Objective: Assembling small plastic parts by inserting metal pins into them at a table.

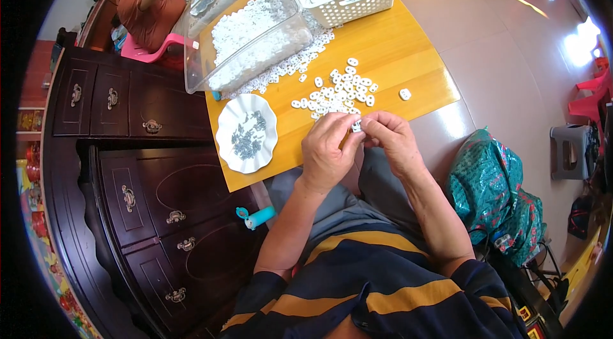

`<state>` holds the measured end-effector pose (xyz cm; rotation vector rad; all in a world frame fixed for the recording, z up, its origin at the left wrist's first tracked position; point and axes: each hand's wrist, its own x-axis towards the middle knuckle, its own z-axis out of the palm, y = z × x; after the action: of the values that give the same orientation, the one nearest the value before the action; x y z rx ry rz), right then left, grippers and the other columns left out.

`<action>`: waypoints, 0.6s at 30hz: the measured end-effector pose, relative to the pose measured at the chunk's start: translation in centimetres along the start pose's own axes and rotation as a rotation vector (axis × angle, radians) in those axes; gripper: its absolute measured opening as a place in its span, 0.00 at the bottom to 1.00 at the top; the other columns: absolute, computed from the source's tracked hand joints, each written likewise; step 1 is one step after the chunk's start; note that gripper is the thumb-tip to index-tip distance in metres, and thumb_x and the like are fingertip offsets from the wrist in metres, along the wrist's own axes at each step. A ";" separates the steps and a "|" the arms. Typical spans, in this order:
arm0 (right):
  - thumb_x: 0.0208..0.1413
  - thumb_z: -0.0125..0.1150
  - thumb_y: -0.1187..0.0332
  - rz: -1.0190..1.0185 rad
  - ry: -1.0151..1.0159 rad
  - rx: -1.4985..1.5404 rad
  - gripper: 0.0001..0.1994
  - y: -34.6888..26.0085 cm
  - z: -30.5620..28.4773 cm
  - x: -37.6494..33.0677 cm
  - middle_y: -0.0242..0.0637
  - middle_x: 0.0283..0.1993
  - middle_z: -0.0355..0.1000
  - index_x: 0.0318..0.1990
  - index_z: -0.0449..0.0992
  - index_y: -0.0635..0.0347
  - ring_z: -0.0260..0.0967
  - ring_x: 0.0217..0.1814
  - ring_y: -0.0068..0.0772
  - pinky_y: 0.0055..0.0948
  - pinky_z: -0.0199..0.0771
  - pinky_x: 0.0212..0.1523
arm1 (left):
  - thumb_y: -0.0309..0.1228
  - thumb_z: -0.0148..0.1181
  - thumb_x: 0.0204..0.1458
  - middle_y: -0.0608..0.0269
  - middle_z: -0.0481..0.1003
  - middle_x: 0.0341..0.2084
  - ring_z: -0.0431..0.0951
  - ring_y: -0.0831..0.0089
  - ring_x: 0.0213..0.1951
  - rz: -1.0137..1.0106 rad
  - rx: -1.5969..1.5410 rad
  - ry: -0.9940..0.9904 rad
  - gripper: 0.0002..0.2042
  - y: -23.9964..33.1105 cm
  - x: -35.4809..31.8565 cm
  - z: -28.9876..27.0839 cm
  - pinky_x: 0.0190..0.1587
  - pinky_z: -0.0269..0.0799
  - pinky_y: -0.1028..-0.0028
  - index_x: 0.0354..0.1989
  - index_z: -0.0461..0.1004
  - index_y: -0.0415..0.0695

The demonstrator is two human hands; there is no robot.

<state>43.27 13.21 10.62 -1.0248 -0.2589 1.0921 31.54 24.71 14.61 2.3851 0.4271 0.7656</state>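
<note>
My left hand (pixel 327 152) and my right hand (pixel 394 146) meet just off the table's near edge, fingertips pinched around a small white plastic piece (pixel 356 127). It looks like the flat oval two-holed pieces in the loose pile (pixel 345 93) just beyond my hands. One such piece (pixel 405 93) lies apart, to the right of the pile. Left of my hands is a white scalloped dish (pixel 268 154) with many tiny grey metal-looking parts (pixel 248 138) in it. My fingers partly cover the held piece, so its detail is hard to make out.
On the wooden table (pixel 408 38) stand a clear bin (pixel 193 74) and a white perforated basket (pixel 345 15), both full of white pieces. A dark cabinet (pixel 159 173) borders the left, with a turquoise bottle (pixel 259 217) nearby. Green bags (pixel 488 179) lie right. Another person (pixel 150 10) sits far left.
</note>
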 end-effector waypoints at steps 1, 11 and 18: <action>0.66 0.64 0.66 -0.008 -0.001 0.011 0.07 0.1 -0.1 0.0 0.23 0.34 0.77 0.40 0.82 0.58 0.69 0.34 0.14 0.19 0.72 0.38 | 0.22 0.71 0.48 0.55 0.80 0.37 0.82 0.55 0.40 0.000 -0.001 -0.001 0.15 0.1 0.0 0.0 0.42 0.79 0.63 0.45 0.80 0.40; 0.65 0.65 0.67 -0.035 0.040 0.013 0.06 0.0 0.4 -0.1 0.26 0.35 0.79 0.39 0.83 0.59 0.72 0.34 0.15 0.19 0.73 0.38 | 0.22 0.71 0.49 0.55 0.80 0.37 0.82 0.55 0.38 0.004 -0.028 0.011 0.13 0.2 0.3 0.0 0.41 0.78 0.63 0.44 0.79 0.40; 0.65 0.64 0.68 -0.065 0.067 0.016 0.06 -0.2 0.4 -0.4 0.26 0.33 0.79 0.39 0.83 0.59 0.71 0.33 0.15 0.19 0.73 0.37 | 0.21 0.71 0.49 0.55 0.79 0.36 0.82 0.56 0.37 0.060 -0.068 0.061 0.13 -0.1 0.3 0.3 0.38 0.78 0.64 0.43 0.79 0.40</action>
<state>42.97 13.07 11.14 -1.0304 -0.2271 0.9980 31.95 24.78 14.46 2.3255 0.3494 0.8677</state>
